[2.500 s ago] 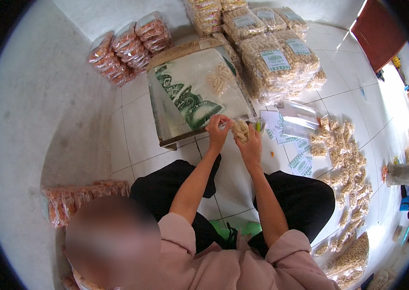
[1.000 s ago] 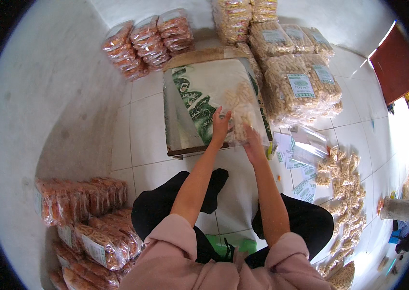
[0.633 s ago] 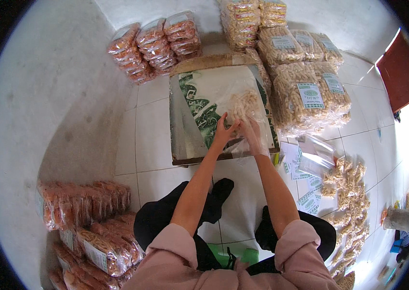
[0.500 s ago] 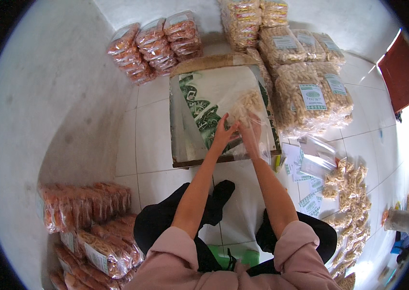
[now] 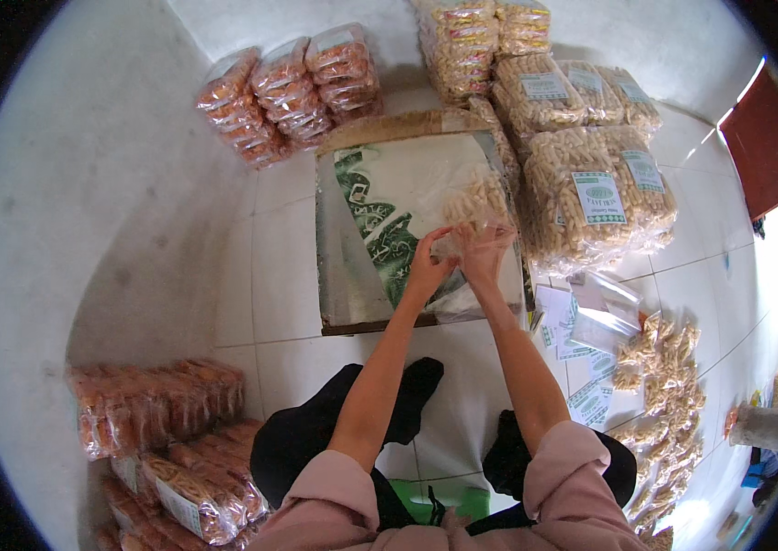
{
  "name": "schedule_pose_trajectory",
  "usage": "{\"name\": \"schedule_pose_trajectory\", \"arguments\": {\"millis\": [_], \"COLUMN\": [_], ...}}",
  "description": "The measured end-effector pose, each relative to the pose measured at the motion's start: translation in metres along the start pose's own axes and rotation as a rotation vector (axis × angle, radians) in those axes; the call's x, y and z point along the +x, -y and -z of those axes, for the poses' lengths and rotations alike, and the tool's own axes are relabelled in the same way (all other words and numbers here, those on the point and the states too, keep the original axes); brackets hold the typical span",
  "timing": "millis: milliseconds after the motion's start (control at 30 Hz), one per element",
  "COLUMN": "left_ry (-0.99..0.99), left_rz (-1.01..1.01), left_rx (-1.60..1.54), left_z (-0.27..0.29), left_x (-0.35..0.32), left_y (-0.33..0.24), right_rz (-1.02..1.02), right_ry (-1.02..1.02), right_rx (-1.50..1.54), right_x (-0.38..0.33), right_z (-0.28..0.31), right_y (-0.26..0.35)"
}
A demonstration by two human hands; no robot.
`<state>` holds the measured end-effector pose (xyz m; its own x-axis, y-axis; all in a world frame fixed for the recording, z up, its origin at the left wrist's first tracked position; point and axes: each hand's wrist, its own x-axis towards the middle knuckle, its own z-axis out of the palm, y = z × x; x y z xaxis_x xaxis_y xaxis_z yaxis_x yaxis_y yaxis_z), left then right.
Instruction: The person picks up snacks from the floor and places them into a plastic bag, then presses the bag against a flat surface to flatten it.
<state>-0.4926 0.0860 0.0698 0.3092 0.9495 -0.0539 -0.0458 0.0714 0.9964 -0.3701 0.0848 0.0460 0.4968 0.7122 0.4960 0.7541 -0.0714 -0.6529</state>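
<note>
A clear plastic bag of pale stick-shaped snacks (image 5: 478, 191) lies on the right part of a low, worn table (image 5: 338, 308) with a green-and-white printed sheet on top. Both hands are at the near end of the bag. My left hand (image 5: 428, 268) is curled, its thumb and fingers closing on the bag's film. Beside it, my right hand (image 5: 483, 255) has bent fingers on the loose clear plastic, which partly covers them. Some of the film hangs down by the right wrist.
Packs of orange-brown snacks are stacked behind the table (image 5: 283, 92) and at lower left (image 5: 164, 404). Large bags of pale sticks (image 5: 582, 188) stand at right. Printed labels (image 5: 588, 401), clear empty bags (image 5: 605, 312) and several small filled bags (image 5: 669, 376) lie on the tiles.
My right hand has shifted from among the film beside the snacks to the bag's near end. Its fingers now bend over the plastic. The whole view has tilted slightly.
</note>
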Motion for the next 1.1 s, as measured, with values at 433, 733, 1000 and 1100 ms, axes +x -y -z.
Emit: {"name": "schedule_pose_trajectory", "arguments": {"millis": [433, 733, 1000, 1100], "left_ry": [0.002, -0.050, -0.277, -0.384], "left_rz": [-0.255, -0.202, 0.090, -0.146], "left_rx": [0.277, 0.638, 0.923, 1.112], "left_z": [0.006, -0.010, -0.066, -0.129], "left_x": [0.006, 0.020, -0.001, -0.024], "left_y": [0.012, 0.019, -0.016, -0.035], "right_rz": [-0.071, 0.263, 0.602, 0.540], "right_ry": [0.213, 0.347, 0.939, 0.864], "right_rx": [0.559, 0.395, -0.215, -0.338], "right_x": [-0.004, -0.036, -0.060, -0.050], "right_z": [-0.004, 0.034, 0.204, 0.273], "right_y": [0.005, -0.019, -0.047, -0.081]}}
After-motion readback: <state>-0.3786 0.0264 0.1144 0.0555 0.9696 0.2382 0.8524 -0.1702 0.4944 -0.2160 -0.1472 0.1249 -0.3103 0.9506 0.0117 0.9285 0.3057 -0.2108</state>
